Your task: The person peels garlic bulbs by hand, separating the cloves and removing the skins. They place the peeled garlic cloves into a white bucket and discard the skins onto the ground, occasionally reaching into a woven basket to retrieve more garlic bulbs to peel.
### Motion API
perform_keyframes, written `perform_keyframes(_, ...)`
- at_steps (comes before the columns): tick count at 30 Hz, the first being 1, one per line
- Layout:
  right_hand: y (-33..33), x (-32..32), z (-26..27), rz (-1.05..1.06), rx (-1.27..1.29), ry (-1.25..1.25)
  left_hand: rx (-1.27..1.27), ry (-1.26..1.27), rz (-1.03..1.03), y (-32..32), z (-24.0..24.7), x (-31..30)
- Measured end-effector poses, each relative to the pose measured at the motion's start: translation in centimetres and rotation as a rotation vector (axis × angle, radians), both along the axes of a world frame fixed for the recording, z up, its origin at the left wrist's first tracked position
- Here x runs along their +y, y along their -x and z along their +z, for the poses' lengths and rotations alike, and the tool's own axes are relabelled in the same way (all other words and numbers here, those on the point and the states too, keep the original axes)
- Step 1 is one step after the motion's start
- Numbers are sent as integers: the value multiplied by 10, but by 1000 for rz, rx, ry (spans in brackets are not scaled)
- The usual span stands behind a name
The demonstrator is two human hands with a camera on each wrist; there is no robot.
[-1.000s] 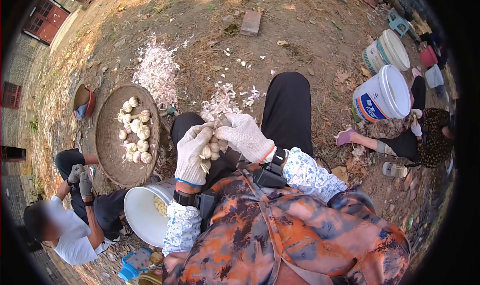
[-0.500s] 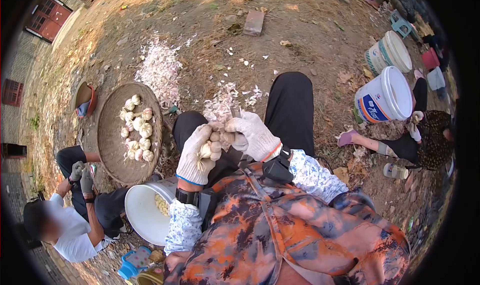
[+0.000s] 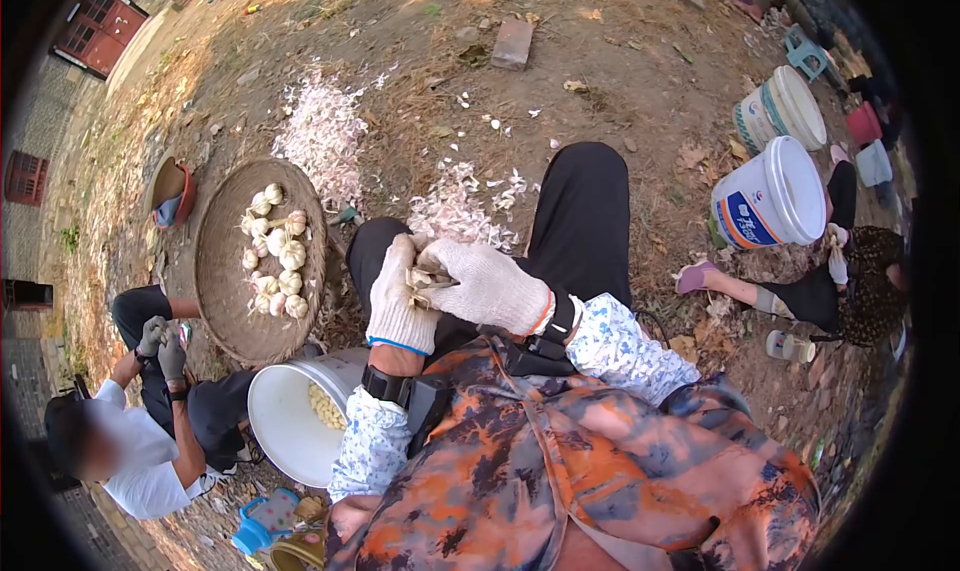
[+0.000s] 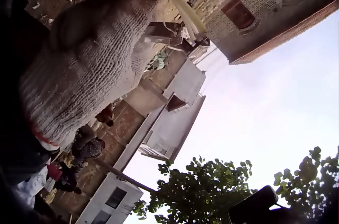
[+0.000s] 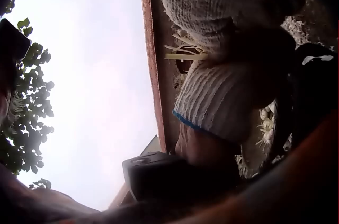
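Both hands wear white knit gloves and meet above the lap in the head view. The left hand [image 3: 400, 299] curls round garlic, whose stems [image 3: 418, 289] poke out between the two hands. From the right, the right hand [image 3: 490, 289] closes over the same garlic, its fingers bent against the left hand; most of the garlic is covered. Pale stems [image 5: 186, 55] also stick out beside the left hand [image 5: 217, 97] in the right wrist view. In the left wrist view, the right hand [image 4: 90, 65] lies close to the stems [image 4: 186, 14].
A wicker basket [image 3: 225, 301] with garlic bulbs [image 3: 291, 255] stands at left, a white bucket [image 3: 285, 441] with peeled cloves below it. Garlic skins [image 3: 325, 136] litter the ground. Lidded buckets [image 3: 750, 206] stand at right. A person [image 3: 150, 451] sits at left, another [image 3: 870, 281] at right.
The right hand has moved left and closed over the garlic, covering the bulbs that showed between the hands. The left hand has turned more upright.
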State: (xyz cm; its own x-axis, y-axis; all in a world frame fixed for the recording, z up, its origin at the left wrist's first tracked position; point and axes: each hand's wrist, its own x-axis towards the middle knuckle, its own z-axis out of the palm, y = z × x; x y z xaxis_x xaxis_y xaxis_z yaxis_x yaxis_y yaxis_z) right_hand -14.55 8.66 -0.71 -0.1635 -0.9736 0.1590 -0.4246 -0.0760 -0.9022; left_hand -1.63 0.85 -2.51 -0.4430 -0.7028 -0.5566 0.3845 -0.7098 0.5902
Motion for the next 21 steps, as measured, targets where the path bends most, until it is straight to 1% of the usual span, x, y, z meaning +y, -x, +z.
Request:
perform_keyframes(3, 2, 2, -5, 8, -46, 61, 15, -32, 29, 5, 8, 4)
perform_keyframes(4, 2, 3, -4, 1, -34, 92, 15, -33, 28, 5, 4, 4)
perform_keyframes(8, 1, 4, -10, -11, -27, 86, 52, -52, 57, 8, -6, 3)
perform_keyframes(13, -4, 6, -8, -101, -12, 93, 52, -23, 70, 15, 3, 9)
perform_keyframes(15, -8, 4, -8, -137, -31, 66, 0, 19, 108, 18, 8, 12)
perform_keyframes(16, -8, 5, -8, -171, -50, 40, -1, 16, 102, 19, 6, 12)
perform_keyframes(17, -7, 4, -11, -176, -49, 41, 49, -40, 114, 21, 3, 11)
perform_keyframes(18, -5, 2, -17, -238, 2, 52, 98, -97, 126, 21, -1, 10)
perform_keyframes(19, -4, 0, -22, -299, 51, 63, 97, -96, 122, 20, -5, 8)
perform_keyframes(21, 0, -2, -24, -324, 13, 106, 12, -1, 54, 13, -15, 6)
